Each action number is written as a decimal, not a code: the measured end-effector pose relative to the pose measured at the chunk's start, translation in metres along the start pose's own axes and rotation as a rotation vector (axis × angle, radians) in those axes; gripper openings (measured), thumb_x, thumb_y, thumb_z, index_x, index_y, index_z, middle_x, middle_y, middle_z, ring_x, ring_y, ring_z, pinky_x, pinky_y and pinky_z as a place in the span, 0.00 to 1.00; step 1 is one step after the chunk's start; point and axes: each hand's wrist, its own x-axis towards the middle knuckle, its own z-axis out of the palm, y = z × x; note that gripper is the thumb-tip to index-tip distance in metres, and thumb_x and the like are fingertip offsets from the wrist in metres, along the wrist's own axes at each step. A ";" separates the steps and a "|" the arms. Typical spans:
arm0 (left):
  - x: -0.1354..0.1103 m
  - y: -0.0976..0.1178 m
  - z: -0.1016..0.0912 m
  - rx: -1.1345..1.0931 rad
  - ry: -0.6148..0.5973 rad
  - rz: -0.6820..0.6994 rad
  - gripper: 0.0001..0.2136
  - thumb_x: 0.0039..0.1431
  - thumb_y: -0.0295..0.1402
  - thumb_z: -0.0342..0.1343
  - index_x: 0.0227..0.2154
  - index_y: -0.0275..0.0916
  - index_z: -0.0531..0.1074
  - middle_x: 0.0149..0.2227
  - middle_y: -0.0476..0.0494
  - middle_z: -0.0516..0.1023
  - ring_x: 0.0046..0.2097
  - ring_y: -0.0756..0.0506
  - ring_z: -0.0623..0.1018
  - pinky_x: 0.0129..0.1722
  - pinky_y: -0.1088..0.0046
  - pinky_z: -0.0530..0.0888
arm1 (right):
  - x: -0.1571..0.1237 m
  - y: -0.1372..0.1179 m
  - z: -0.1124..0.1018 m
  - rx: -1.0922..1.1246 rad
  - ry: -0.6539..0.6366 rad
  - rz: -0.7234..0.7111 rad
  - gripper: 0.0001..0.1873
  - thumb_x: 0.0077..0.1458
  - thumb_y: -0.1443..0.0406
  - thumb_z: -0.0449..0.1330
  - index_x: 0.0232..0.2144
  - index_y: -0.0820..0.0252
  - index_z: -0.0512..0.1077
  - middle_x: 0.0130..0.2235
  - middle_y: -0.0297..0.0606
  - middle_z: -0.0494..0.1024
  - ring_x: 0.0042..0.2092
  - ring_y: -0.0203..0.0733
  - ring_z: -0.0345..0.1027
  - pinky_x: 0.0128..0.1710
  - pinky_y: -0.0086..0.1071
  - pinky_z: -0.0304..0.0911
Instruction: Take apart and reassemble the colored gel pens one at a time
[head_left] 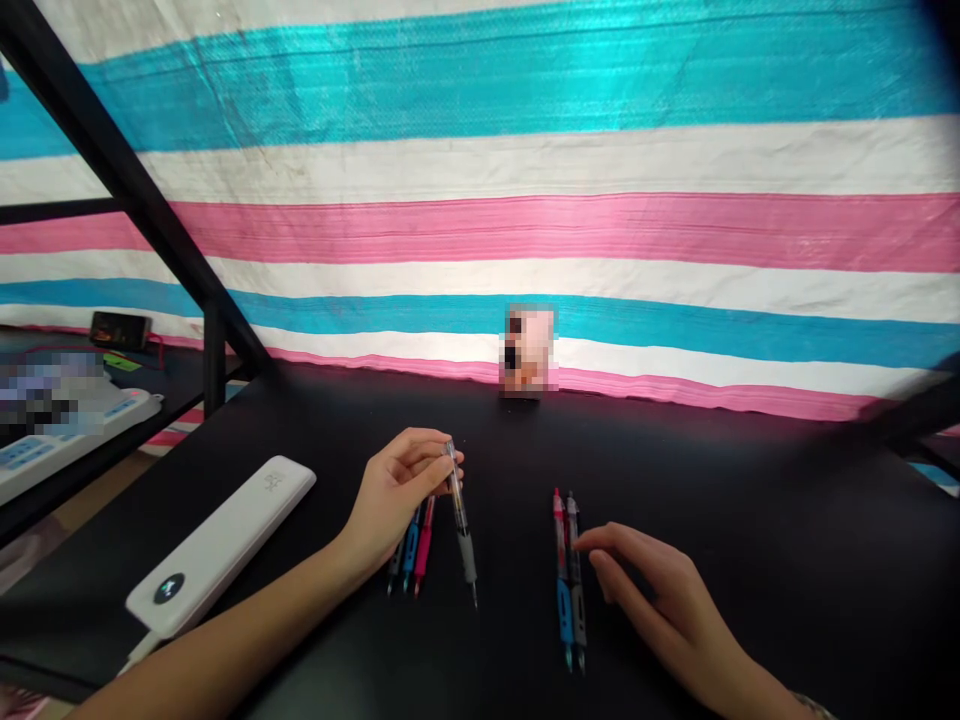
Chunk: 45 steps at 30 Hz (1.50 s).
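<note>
My left hand (405, 485) pinches the upper end of a clear-barrelled pen with a grey grip (463, 535); its tip points down and toward me. Partly covered by that hand, a dark-gripped pen (394, 568), a blue pen (410, 555) and a pink pen (424, 550) lie side by side. Farther right lie a pen with a red top and blue grip (564, 600) and a grey-gripped pen (577, 600), close together. My right hand (660, 590) is beside them, index finger stretched to the grey one's barrel and thumb apart. Its other fingers are mostly hidden.
On the black table (712, 480), a white power bank (225, 540) with a cable lies at the left. A small blurred upright item (529, 350) stands at the back against the striped sheet (600, 230). Black frame bars (172, 250) and a white power strip (90, 440) are at left.
</note>
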 end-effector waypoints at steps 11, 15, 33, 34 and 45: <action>0.008 0.003 -0.005 0.037 0.031 0.031 0.13 0.52 0.35 0.71 0.40 0.39 0.78 0.35 0.45 0.83 0.34 0.46 0.82 0.34 0.71 0.79 | 0.001 0.002 0.001 -0.004 -0.005 -0.007 0.12 0.69 0.61 0.51 0.40 0.56 0.74 0.29 0.35 0.76 0.27 0.39 0.71 0.29 0.30 0.68; 0.011 0.002 -0.009 0.100 0.050 0.041 0.13 0.50 0.36 0.71 0.37 0.38 0.79 0.34 0.42 0.83 0.34 0.44 0.82 0.33 0.70 0.78 | 0.000 0.001 0.001 0.001 0.001 -0.009 0.11 0.69 0.63 0.52 0.40 0.56 0.74 0.29 0.34 0.76 0.26 0.38 0.70 0.28 0.29 0.67; 0.025 -0.012 -0.015 0.946 -0.095 0.317 0.09 0.48 0.36 0.67 0.35 0.43 0.80 0.26 0.49 0.78 0.33 0.42 0.73 0.36 0.67 0.69 | -0.001 0.000 0.002 0.004 0.028 -0.035 0.09 0.67 0.63 0.54 0.40 0.55 0.74 0.32 0.35 0.79 0.29 0.40 0.73 0.31 0.30 0.70; 0.025 -0.013 -0.015 0.983 -0.104 0.335 0.09 0.49 0.36 0.67 0.34 0.43 0.80 0.27 0.48 0.78 0.34 0.41 0.74 0.38 0.66 0.69 | -0.001 0.001 0.002 0.005 0.027 -0.031 0.09 0.68 0.63 0.54 0.40 0.55 0.74 0.32 0.35 0.79 0.29 0.40 0.73 0.31 0.30 0.69; 0.026 -0.014 -0.013 1.221 -0.181 0.503 0.08 0.58 0.33 0.62 0.39 0.39 0.79 0.39 0.37 0.80 0.43 0.34 0.74 0.44 0.57 0.68 | 0.000 0.001 0.002 -0.003 0.032 -0.037 0.09 0.68 0.65 0.53 0.40 0.56 0.74 0.32 0.35 0.78 0.29 0.39 0.72 0.30 0.30 0.67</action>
